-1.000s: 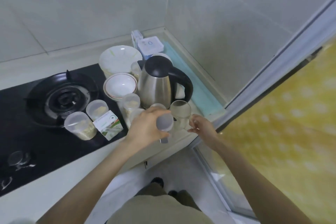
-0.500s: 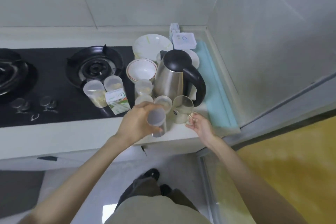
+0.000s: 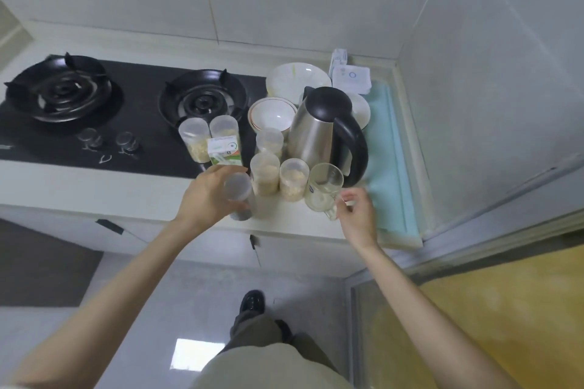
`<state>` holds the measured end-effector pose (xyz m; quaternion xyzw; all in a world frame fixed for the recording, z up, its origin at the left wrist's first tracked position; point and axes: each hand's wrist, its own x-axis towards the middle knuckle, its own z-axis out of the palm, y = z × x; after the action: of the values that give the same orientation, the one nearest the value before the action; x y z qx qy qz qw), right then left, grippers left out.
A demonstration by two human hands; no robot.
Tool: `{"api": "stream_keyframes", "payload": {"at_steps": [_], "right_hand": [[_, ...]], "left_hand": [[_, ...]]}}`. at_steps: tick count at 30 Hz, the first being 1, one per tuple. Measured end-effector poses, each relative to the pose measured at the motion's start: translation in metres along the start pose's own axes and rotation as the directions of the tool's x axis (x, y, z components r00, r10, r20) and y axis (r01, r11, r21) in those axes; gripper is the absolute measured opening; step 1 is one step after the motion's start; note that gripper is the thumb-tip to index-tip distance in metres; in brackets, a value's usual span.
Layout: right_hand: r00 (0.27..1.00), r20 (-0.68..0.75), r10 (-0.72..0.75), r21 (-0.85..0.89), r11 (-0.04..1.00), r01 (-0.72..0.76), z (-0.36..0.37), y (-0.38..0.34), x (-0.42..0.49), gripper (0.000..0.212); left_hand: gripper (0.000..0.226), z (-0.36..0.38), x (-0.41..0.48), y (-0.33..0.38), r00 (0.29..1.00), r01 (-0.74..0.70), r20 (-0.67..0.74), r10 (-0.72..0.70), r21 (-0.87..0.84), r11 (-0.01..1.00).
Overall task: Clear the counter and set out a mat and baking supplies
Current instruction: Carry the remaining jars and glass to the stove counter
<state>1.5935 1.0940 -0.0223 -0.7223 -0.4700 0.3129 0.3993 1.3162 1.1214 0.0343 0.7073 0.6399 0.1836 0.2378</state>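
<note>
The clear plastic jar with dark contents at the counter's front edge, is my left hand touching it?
Touching. The head view shows the left hand wrapped round the clear plastic jar, fingers curled against its side with no gap.
</note>
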Motion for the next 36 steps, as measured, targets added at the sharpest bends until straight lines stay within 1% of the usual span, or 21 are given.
{"api": "stream_keyframes", "payload": {"at_steps": [3, 9, 13, 19, 23, 25, 27, 29, 32, 36], "right_hand": [[0.999, 0.007, -0.044, -0.114, 0.992, 0.045, -0.001, 0.002, 0.001, 0.01], [0.997, 0.004, -0.078, -0.183, 0.98, 0.078, 0.001, -0.005, -0.002, 0.013], [0.997, 0.002, -0.082, -0.229, 0.97, 0.081, 0.002, -0.008, -0.005, 0.015], [0.998, 0.013, -0.068, -0.273, 0.96, 0.069, 0.0, -0.012, -0.008, 0.016], [0.996, 0.027, -0.085, -0.295, 0.951, 0.089, -0.003, -0.017, -0.015, 0.016], [0.992, 0.035, -0.118, -0.32, 0.94, 0.123, -0.005, -0.024, -0.022, 0.016], [0.985, 0.06, -0.159, -0.296, 0.94, 0.169, -0.006, -0.032, -0.028, 0.018], [0.976, 0.111, -0.188, -0.262, 0.942, 0.212, -0.005, -0.043, -0.035, 0.02], [0.955, 0.195, -0.222, -0.198, 0.945, 0.26, 0.002, -0.061, -0.042, 0.025], [0.901, 0.322, -0.289, -0.127, 0.93, 0.344, 0.025, -0.093, -0.055, 0.027]], "left_hand": [[0.066, 0.001, 0.006, -0.008, 0.999, 0.052, 0.005, -0.052, 0.01, 0.999], [0.064, 0.013, 0.02, -0.018, 0.995, 0.098, -0.012, -0.098, 0.012, 0.995], [0.064, 0.02, 0.026, -0.019, 0.995, 0.095, -0.028, -0.095, 0.004, 0.995], [0.066, 0.033, 0.024, -0.022, 0.997, 0.06, 0.048, -0.059, -0.024, 0.998], [0.064, 0.035, 0.018, -0.019, 0.997, 0.059, 0.041, -0.059, 0.002, 0.998], [0.063, 0.032, 0.014, -0.018, 0.998, 0.068, 0.012, -0.068, 0.0, 0.998], [0.064, 0.026, 0.008, -0.017, 0.998, 0.061, -0.029, -0.062, -0.021, 0.998], [0.063, 0.017, -0.001, -0.016, 0.997, 0.03, -0.074, -0.032, -0.038, 0.999], [0.056, -0.001, -0.02, -0.013, 0.988, -0.01, -0.154, 0.006, -0.023, 1.0], [0.049, -0.034, -0.056, -0.019, 0.959, 0.021, -0.281, -0.023, -0.01, 1.0]]}}
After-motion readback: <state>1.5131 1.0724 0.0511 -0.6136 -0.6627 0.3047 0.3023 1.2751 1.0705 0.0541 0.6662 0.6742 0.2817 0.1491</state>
